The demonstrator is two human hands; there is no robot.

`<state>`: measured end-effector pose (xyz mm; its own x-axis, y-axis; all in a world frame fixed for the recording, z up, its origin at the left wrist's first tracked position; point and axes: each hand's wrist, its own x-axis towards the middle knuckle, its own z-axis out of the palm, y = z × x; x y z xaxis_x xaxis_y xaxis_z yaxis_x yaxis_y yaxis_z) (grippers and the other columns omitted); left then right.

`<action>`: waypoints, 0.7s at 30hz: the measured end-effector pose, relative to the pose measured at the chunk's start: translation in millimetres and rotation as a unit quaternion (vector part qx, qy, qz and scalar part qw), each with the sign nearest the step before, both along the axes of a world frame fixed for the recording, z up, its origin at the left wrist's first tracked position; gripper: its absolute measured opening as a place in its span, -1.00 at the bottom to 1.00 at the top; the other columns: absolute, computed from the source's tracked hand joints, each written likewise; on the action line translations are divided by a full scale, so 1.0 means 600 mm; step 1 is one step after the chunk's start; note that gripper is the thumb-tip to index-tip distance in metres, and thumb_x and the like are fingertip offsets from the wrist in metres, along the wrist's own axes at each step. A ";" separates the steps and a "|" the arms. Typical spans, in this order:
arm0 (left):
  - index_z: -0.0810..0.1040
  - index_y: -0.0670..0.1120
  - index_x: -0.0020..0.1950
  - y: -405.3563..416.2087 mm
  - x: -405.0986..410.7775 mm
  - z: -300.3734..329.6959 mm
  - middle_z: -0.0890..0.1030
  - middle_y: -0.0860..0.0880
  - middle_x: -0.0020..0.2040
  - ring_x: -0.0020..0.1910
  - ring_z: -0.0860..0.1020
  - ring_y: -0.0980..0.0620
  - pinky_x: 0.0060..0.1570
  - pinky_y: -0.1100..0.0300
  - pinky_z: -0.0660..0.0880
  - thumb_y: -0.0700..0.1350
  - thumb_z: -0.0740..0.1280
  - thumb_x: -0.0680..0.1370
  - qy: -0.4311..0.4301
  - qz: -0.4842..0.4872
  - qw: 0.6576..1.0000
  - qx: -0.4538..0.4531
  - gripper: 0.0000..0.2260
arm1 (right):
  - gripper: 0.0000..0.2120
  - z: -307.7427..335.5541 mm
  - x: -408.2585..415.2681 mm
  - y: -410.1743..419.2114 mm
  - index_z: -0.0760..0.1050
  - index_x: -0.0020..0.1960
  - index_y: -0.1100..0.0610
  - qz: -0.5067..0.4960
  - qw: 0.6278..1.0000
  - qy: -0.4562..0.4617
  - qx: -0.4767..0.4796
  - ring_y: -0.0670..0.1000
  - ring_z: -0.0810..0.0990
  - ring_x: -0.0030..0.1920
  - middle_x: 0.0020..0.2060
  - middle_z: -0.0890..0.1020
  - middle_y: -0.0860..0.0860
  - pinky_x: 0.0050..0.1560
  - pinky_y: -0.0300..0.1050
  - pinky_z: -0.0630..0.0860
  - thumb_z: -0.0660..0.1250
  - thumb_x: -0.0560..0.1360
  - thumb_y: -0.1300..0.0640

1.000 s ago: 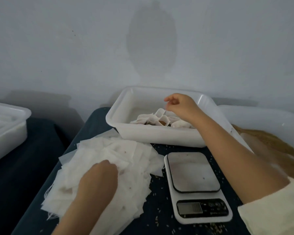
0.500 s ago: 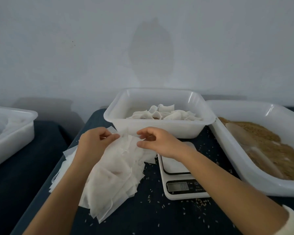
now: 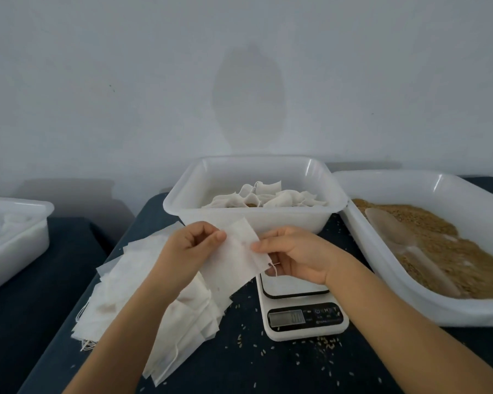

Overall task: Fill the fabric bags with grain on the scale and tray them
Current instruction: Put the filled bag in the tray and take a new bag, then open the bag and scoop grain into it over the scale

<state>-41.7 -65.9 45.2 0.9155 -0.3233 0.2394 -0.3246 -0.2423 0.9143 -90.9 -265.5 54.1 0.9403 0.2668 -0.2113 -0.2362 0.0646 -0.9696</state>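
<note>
Loose grains [image 3: 268, 346] dot the dark counter [image 3: 282, 373] beside the scale [image 3: 300, 305], whose plate sits bare. Both hands have risen since half a second ago: the left hand [image 3: 190, 247] and right hand [image 3: 293, 255] now pinch one flat bag [image 3: 235, 261] at its two edges, each grip clamped on it, held clear above the pile [image 3: 154, 302] instead of low on it. Behind, filled bags [image 3: 264, 199] lie unmoved in the middle tray [image 3: 254, 218], and a scoop [image 3: 404, 245] rests in the grain [image 3: 450, 251] at right.

Two bare forearms, no rings or watch visible, L grip [image 3: 192, 245] & R grip [image 3: 295, 255] — ungloved
</note>
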 end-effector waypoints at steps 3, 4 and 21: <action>0.54 0.03 -0.09 -0.026 -0.021 -0.018 0.58 0.19 -0.18 -0.19 0.50 0.24 -0.18 0.46 0.40 -0.09 0.37 0.50 -0.103 0.022 0.991 0.083 -0.96 | -0.88 -0.007 -0.017 -0.013 0.64 -0.27 0.13 -0.039 0.999 -0.016 -0.033 -0.09 0.49 -0.36 -0.31 0.61 0.04 -0.39 -0.32 0.46 0.42 0.45 0.22; 0.51 0.03 0.01 -0.034 -0.030 -0.020 0.56 0.18 -0.06 -0.07 0.50 0.23 -0.06 0.44 0.39 -0.08 0.37 0.51 -0.199 0.032 0.974 0.101 -0.89 | -0.84 -0.008 -0.023 -0.015 0.64 -0.32 0.09 -0.048 0.997 -0.030 -0.059 -0.09 0.47 -0.37 -0.35 0.60 0.01 -0.39 -0.32 0.44 0.45 0.43 0.20; 0.58 -0.11 -0.16 -0.095 -0.043 -0.012 0.46 0.04 0.07 -0.03 0.46 0.16 0.00 0.35 0.40 -0.07 0.48 0.41 -0.345 -0.184 0.900 0.191 -0.86 | -0.75 -0.021 -0.071 -0.075 0.59 -0.32 0.05 -0.165 0.951 -0.147 -0.215 -0.11 0.54 -0.43 -0.46 0.60 -0.03 -0.39 -0.33 0.44 0.39 0.49 -0.02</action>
